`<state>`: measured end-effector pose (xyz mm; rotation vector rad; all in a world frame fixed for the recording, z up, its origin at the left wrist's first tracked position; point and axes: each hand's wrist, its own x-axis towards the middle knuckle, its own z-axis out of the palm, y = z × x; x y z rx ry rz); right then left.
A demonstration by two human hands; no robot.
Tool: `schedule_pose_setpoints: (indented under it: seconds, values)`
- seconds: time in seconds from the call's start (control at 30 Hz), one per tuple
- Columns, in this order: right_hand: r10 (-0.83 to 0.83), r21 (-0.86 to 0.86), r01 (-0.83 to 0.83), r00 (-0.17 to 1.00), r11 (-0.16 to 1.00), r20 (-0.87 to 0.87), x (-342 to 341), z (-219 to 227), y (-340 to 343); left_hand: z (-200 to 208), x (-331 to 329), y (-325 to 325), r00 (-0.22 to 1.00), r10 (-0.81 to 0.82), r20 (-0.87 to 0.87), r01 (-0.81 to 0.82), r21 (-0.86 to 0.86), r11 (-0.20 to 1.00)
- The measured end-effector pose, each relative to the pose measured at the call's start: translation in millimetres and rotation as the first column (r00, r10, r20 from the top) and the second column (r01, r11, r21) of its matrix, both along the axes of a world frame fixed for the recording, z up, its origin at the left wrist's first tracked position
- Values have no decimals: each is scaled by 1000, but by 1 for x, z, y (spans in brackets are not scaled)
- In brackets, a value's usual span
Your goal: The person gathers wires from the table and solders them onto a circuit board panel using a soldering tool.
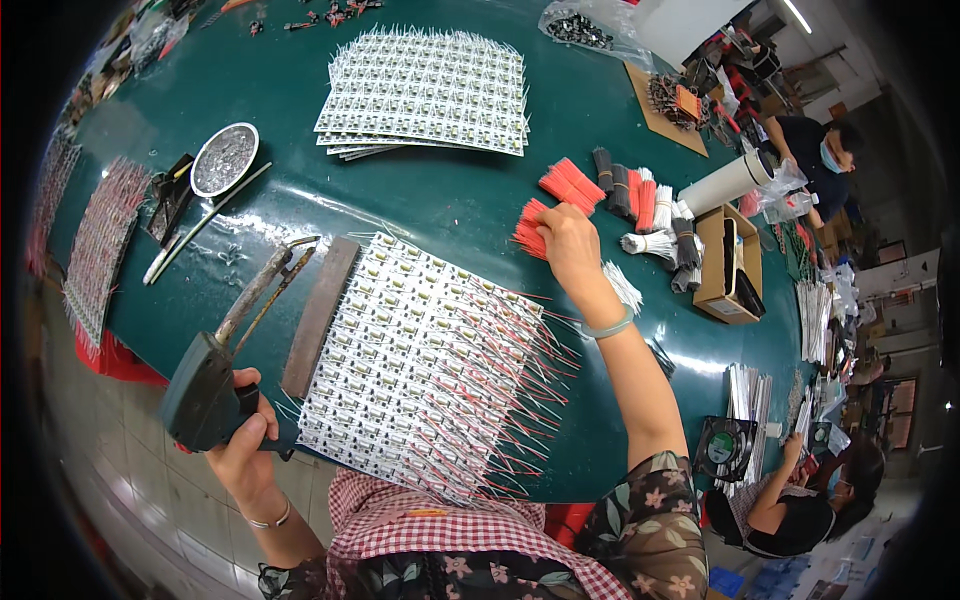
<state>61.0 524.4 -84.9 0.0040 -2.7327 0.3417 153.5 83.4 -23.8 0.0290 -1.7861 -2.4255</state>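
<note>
My left hand (245,435) is wrapped round the grip of a dark green soldering gun (200,390), whose tip points up and away over the table. My right hand (570,245) reaches to a pile of short red wires (528,228), its fingers closed at the pile's edge; how many wires are between them is hidden. In front of me lies a white panel of small circuit boards (390,350). Red and white wires stick out from its right part, while its left part shows bare components. A flat metal bar (320,315) lies along the panel's left edge.
A stack of similar panels (425,90) lies at the far side. Left are a bowl of silvery solder (225,160) and wired panels (100,250). Right of my hand are black wire bundles (620,190), a cardboard box (728,270) and a fan (723,448). Two people work at right.
</note>
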Motion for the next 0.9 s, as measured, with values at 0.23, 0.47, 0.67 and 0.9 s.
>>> schedule_pose_setpoints:
  seconds: [0.23, 0.47, 0.67, 0.9]
  values:
    - [-13, -15, 12, 994, 1000, -106, 2, 0, -2, -2, -6, 10, 999, -20, 42, 19, 30, 999]
    - [140, 230, -122, 988, 965, -61, 1, 35, -16, 0, -9, 15, 999, -12, 52, 11, 27, 1000]
    - [242, 625, -324, 946, 710, 215, -19, 51, -61, 18, -5, 25, 996, -46, 77, 44, 37, 998]
    - [261, 603, -404, 913, 688, 314, -27, 24, -81, 26, 0, 40, 983, -108, 151, 104, 30, 994]
